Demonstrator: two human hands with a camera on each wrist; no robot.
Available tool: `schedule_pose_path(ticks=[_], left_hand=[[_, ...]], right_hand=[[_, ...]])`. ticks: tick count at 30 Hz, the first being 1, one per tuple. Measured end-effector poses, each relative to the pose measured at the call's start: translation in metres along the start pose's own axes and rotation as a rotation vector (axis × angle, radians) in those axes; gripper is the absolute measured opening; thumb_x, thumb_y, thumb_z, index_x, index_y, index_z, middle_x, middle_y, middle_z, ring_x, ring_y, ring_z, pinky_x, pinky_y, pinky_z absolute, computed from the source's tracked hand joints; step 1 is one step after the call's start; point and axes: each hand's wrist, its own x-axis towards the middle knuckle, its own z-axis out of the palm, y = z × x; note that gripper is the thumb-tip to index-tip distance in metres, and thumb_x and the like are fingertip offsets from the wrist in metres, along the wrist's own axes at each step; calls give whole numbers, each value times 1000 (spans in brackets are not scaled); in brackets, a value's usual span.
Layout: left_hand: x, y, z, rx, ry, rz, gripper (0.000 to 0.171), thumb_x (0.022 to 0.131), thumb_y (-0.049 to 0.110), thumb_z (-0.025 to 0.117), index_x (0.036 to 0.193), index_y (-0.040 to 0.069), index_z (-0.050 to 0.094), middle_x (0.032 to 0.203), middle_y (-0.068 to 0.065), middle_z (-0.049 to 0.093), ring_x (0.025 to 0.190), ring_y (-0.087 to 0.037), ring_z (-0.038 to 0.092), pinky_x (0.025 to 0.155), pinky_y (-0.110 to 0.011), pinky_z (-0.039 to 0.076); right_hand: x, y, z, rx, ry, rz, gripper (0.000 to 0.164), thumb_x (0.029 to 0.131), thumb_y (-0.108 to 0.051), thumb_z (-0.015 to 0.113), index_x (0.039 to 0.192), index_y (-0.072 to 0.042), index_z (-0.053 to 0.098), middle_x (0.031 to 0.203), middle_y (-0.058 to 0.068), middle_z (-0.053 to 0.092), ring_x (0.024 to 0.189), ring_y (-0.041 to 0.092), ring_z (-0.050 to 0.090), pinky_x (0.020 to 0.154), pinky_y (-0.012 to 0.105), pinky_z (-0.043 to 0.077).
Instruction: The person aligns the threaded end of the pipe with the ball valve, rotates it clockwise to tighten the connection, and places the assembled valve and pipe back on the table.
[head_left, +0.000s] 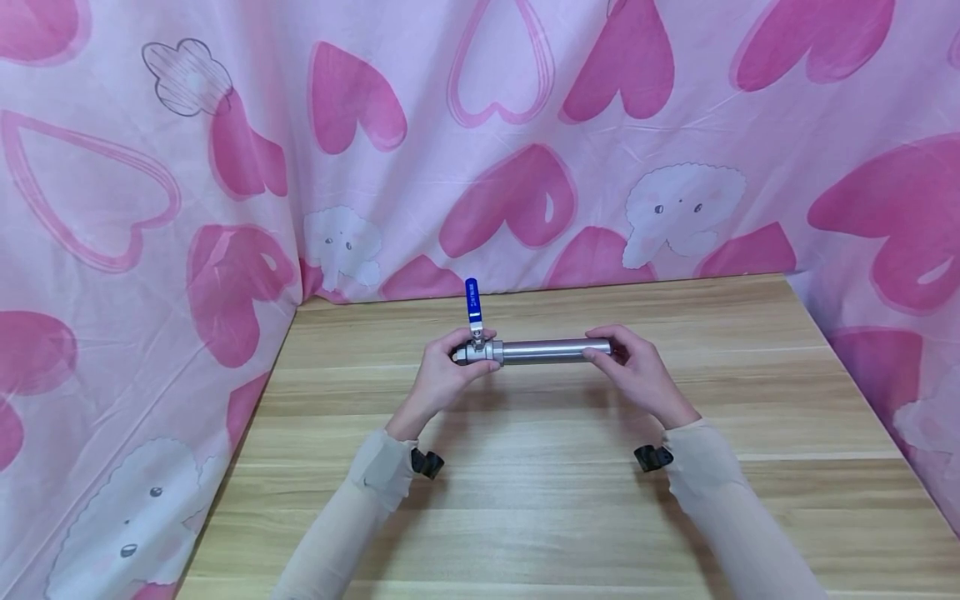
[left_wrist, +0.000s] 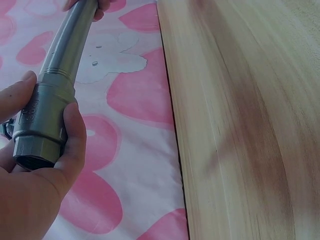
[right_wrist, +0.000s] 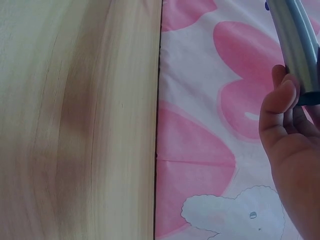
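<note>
A metal ball valve [head_left: 477, 352] with a blue lever handle [head_left: 472, 302] is joined to a straight, shiny metal pipe [head_left: 547, 351]. Held level above the table, the two form one line from left to right, and the lever points away toward the back. My left hand [head_left: 441, 377] grips the valve body between thumb and fingers. At the other end, my right hand [head_left: 639, 371] pinches the pipe [right_wrist: 296, 42] close to its rim. The left wrist view gives a close look at the valve's hexagonal end [left_wrist: 35, 149]; the lever is mostly hidden there.
Beneath the hands lies a wood-grain table [head_left: 540, 500]. A pink curtain [head_left: 420, 192] with hearts and cartoon animals hangs along its back and both sides. Each sleeve cuff carries a small black wrist device, one on the left [head_left: 427, 463] and one on the right [head_left: 653, 457].
</note>
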Motion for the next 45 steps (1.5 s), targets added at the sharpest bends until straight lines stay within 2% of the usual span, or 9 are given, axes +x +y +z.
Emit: schedule_pose_path(ticks=[8,11,15,17,22,27,37,45], left_hand=[[0,0,0,-2,2,-6,42,77,7,80,118,7,68,117,-13,68,96,-18,57,84,-29,47],[5,-12,1,-3,4,-11,43,76,6,80,118,7,68,118,-13,68,96,-18,57,83,-29,48],[12,-31,2,-12,11,-14,45,76,10,82,119,10,68,119,-10,67,97,-17,57,83,-28,48],[12,-34,2,-23,17,-9,46,75,13,83,119,13,69,119,-8,68,98,-17,57,83,-28,48],[11,-35,1,-30,24,8,44,74,17,84,115,17,70,115,-4,69,96,-18,58,82,-29,49],[11,-36,0,-30,24,15,42,75,16,84,114,19,70,113,-3,69,96,-18,59,82,-29,50],[11,-36,0,-31,22,10,42,75,14,83,115,19,70,113,-2,69,96,-17,60,82,-27,51],[11,-35,0,-38,20,17,43,74,15,84,115,17,70,113,-5,70,95,-18,59,82,-29,50]], right_hand=[[1,1,1,1,6,-8,36,94,-34,62,125,-16,59,115,5,61,90,18,55,74,17,49],[1,1,1,18,4,-15,36,94,-33,63,125,-15,59,115,6,61,90,16,55,74,17,48],[2,1,2,72,-10,-5,44,87,-27,73,125,-11,59,117,8,61,94,15,56,77,17,48],[2,0,2,91,-21,5,49,83,-23,77,126,-10,58,120,9,59,97,17,56,80,16,49],[1,-3,3,85,-32,-6,49,83,-12,76,128,-10,56,126,10,55,103,23,55,85,13,47],[2,-3,3,82,-11,-47,46,83,-4,74,125,-11,56,124,11,55,102,23,56,83,13,49],[2,-2,3,81,7,-64,41,82,-3,74,118,-9,55,121,10,57,99,24,58,81,14,49],[2,-2,3,54,16,-69,41,82,-6,75,119,-9,56,121,10,59,95,18,58,78,15,48]])
